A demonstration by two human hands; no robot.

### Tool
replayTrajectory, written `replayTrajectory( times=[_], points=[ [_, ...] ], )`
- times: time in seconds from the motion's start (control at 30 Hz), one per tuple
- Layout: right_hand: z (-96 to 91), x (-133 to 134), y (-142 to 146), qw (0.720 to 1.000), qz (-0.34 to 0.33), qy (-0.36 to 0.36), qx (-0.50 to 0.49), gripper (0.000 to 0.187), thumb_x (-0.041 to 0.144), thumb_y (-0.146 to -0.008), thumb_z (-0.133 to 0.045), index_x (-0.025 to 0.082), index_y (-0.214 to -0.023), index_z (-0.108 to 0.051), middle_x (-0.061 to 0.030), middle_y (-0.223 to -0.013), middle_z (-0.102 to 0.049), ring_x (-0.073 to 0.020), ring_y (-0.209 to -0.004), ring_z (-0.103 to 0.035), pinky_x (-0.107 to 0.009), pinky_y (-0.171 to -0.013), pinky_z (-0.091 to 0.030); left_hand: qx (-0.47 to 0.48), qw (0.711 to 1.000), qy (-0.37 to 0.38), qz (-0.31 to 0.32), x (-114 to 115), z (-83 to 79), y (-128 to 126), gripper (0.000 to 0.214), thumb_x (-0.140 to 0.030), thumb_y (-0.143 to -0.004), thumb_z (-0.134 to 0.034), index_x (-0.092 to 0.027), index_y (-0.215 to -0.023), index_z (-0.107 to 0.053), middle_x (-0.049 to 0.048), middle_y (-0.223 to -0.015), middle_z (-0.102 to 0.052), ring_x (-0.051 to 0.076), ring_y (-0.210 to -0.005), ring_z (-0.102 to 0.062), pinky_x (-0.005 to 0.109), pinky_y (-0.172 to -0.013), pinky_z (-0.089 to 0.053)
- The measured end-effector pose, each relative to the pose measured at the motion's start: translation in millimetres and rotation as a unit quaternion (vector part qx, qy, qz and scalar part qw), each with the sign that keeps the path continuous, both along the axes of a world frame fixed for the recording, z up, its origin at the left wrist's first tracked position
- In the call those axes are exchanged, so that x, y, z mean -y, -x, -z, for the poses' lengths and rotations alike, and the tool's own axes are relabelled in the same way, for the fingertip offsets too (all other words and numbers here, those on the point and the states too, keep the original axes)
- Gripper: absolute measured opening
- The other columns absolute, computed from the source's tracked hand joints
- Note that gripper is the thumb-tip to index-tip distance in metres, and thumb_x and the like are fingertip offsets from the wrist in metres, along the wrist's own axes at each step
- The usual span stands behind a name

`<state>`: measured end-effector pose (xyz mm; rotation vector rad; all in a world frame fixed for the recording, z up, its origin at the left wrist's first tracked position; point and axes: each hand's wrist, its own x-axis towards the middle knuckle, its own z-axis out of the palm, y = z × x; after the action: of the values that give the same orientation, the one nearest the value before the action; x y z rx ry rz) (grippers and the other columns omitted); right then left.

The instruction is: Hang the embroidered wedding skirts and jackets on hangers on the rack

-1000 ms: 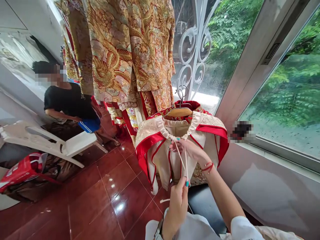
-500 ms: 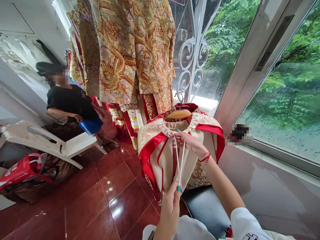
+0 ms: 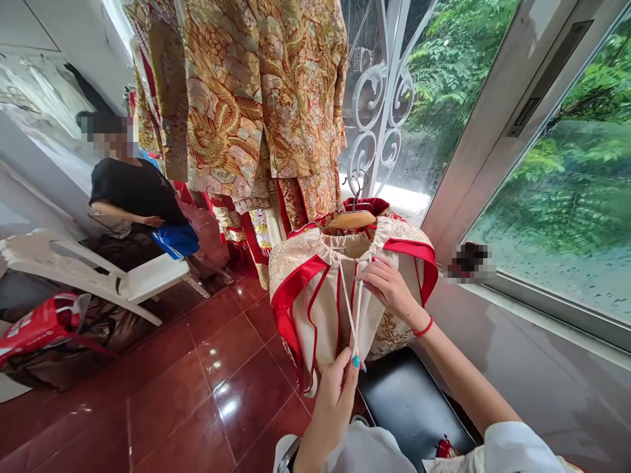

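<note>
A cream garment [image 3: 326, 309] with red satin trim and a gathered neckline hangs on a wooden hanger [image 3: 351, 219] in front of me. Two strands of white drawstring [image 3: 348, 295] run down from the neckline. Below the collar, my left hand [image 3: 340, 381] pinches their lower part between thumb and fingers. My right hand [image 3: 387, 286] is closed at the upper right strand, just under the gathered edge; its fingertips are partly hidden. A red string bracelet circles the right wrist.
Gold embroidered garments [image 3: 227, 105] hang behind. A black seat [image 3: 414, 401] lies below my right arm. On the left are a white chair [image 3: 152, 279], a red bag [image 3: 39, 332] and a person in a black top [image 3: 135, 194]. A window frame [image 3: 473, 151] borders the right.
My right hand has moved from the middle of the neckline to the right and slightly down, onto the right strand. My left hand keeps pinching the strands.
</note>
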<state>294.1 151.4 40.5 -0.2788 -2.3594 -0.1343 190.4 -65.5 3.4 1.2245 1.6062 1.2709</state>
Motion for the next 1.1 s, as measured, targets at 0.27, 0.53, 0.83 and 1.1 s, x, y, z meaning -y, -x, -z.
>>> replayTrajectory(
  times=[0.27,0.53,0.83,1.1],
  points=[
    [3.9,3.3,35.0,0.989,0.033,-0.060,0.128,0.042,0.009,-0.098,-0.037,0.017,-0.135,-0.055,-0.0089,-0.095,-0.062,-0.0242,-0.090,-0.050,-0.040,-0.091,-0.040,0.047,0.998,-0.040,-0.005,-1.0,-8.0,-6.1,0.056,-0.067,-0.096,-0.035,-0.019,-0.083,-0.061,0.0045,-0.073,-0.059,0.016,-0.068,-0.053,0.026,-0.065,-0.046],
    [10.1,-0.1,35.2,0.994,0.031,-0.049,0.097,0.027,0.030,-0.101,-0.044,0.017,-0.094,-0.066,-0.0086,-0.084,-0.061,-0.0247,-0.084,-0.049,-0.041,-0.089,-0.037,0.064,0.993,-0.079,-0.055,-1.1,-13.7,29.0,0.056,-0.065,-0.096,-0.037,-0.017,-0.086,-0.065,0.0020,-0.066,-0.058,0.013,-0.058,-0.049,0.025,-0.058,-0.043],
    [-3.0,-2.0,7.1,0.966,-0.099,0.237,-0.021,0.035,0.023,-0.102,-0.035,0.022,-0.121,-0.065,-0.0086,-0.093,-0.067,-0.0219,-0.086,-0.059,-0.038,-0.082,-0.049,-0.033,0.975,-0.148,-0.163,-29.1,-7.2,94.3,0.034,-0.047,-0.094,-0.053,-0.018,-0.084,-0.068,0.0081,-0.095,-0.069,0.022,-0.094,-0.064,0.033,-0.090,-0.050],
    [-12.1,-0.3,3.6,0.991,-0.071,0.118,0.001,0.033,0.025,-0.103,-0.039,0.023,-0.109,-0.071,-0.0089,-0.092,-0.069,-0.0209,-0.086,-0.062,-0.039,-0.084,-0.049,-0.165,0.950,-0.264,-0.037,-102.1,-54.5,77.1,0.027,-0.027,-0.097,-0.046,-0.022,-0.116,-0.064,0.0100,-0.119,-0.067,0.024,-0.114,-0.059,0.039,-0.103,-0.043]
  ],
)
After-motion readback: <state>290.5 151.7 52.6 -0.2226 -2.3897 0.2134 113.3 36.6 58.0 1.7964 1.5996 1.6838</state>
